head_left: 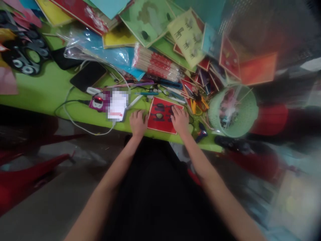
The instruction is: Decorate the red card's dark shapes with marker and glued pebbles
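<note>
A red board with a light wooden edging lies on the green table in front of me. Dark figures and small pebble-like pieces, one of them pale, are on its face. My left hand rests on the table just beside the board's left edge, fingers apart and pointing forward, holding nothing I can see. Across the board's right side lies my right hand, its fingers spread over the surface near the dark figures. It covers part of that edge.
A lit phone and a purple power socket with cables lie left. Orange-handled pliers and a green basket stand right. Behind are bundled wooden sticks and stacked picture boards. A hot glue gun lies near the front edge.
</note>
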### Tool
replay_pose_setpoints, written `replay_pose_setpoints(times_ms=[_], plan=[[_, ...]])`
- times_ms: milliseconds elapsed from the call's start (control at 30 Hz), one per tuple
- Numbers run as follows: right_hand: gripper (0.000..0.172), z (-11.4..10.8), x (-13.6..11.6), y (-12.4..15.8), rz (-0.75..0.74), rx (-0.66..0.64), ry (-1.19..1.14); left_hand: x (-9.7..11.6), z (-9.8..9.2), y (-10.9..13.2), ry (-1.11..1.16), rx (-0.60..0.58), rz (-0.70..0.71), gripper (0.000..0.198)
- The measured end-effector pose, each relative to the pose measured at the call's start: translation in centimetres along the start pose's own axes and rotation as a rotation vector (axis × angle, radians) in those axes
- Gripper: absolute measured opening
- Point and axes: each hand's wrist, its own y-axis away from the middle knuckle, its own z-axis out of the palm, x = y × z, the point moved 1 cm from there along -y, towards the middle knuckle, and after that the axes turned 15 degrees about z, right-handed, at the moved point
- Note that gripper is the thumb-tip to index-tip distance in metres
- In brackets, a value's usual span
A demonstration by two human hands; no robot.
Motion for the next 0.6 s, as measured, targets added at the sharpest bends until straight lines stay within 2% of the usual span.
replay_pose_setpoints(times_ms=[600], plan=[[0.055, 0.02, 0.86, -0.15, -0.073, 0.019, -0.074, 0.31, -0.01, -0.14, -0.091, 0.04, 0.032, 0.031]])
